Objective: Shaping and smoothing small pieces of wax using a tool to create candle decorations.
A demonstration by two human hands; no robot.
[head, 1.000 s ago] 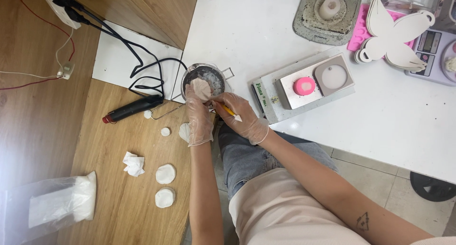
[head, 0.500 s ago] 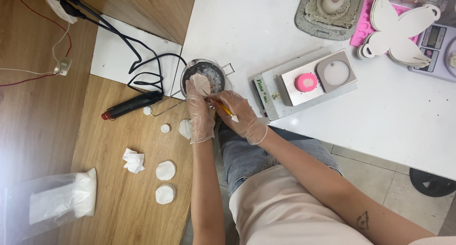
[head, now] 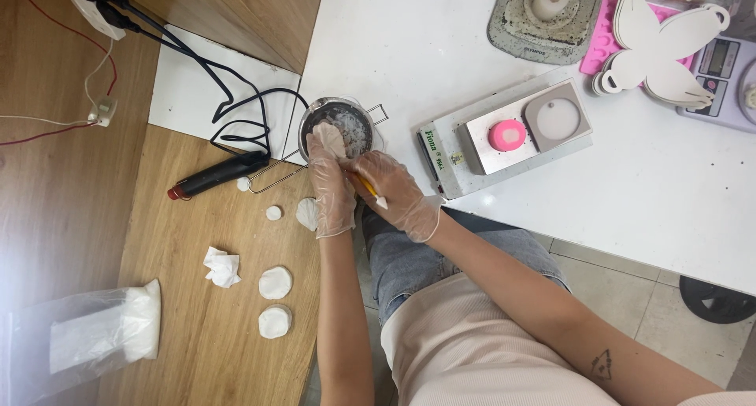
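Little has shifted since the earlier frames: both gloved hands stay at the small metal pot [head: 340,128], with only the view drifting slightly. That pot sits at the white tabletop [head: 409,51] edge, just beside coiled black cables [head: 236,107]. Left hand [head: 331,177] is closed on a white pad [head: 327,137], pressed against the pot's inner wall. Right hand [head: 398,193] grips a yellow-handled tool [head: 368,189], its tip pointing at the rim. Wiping or scraping the pot clean seems the step in hand; next probably calls for turning the pad to a fresh face. White round pads [head: 275,282] lie on the wooden surface nearby.
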